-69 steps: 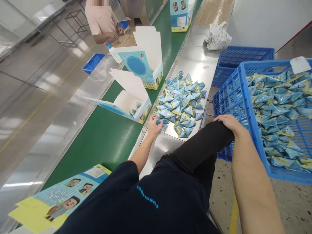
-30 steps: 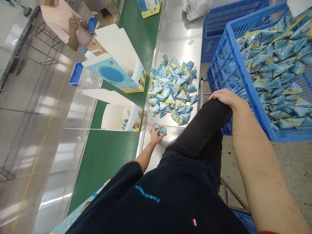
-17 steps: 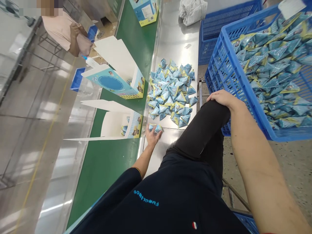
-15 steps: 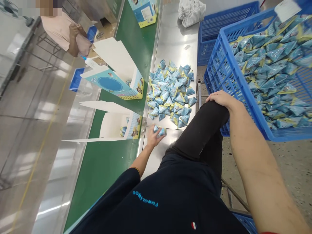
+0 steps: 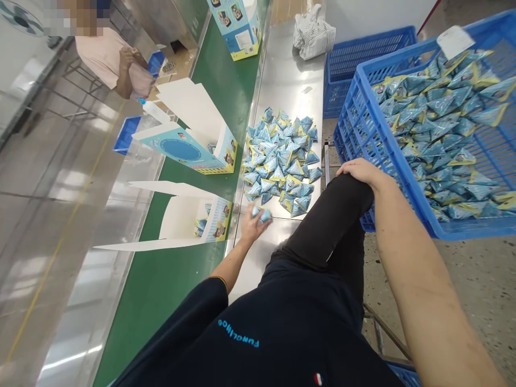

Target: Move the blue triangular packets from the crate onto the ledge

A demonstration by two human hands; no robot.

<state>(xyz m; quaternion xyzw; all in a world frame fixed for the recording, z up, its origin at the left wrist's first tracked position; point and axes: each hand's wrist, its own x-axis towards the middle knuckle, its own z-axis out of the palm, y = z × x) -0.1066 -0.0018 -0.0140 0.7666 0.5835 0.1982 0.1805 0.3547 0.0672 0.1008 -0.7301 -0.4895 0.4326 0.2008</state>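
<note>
Just below the pile of sachets, my left hand (image 5: 250,228) is closed around blue-and-yellow pyramid sachets (image 5: 264,215), low over the steel table. I cannot tell how many sachets it holds. My right hand (image 5: 358,169) lies over my bent knee with its fingers laid flat, holding nothing. A loose pile of the same pyramid sachets (image 5: 278,156) spreads over the steel table (image 5: 290,80). Left of my left hand, an open carton (image 5: 220,217) with sachets inside stands on the green belt (image 5: 161,290). Another open carton (image 5: 189,145) stands just beyond it.
A blue crate (image 5: 403,177) full of sachets stands at my right, with a second blue crate (image 5: 371,54) behind it. Farther up are a striped cloth (image 5: 314,35) and another carton (image 5: 242,32). Across the belt sits a person (image 5: 105,59) in a pink top.
The whole view has shifted slightly. My left hand keeps its hold on the sachets near the same spot, slightly blurred at the fingers. My right hand stays on the knee.
</note>
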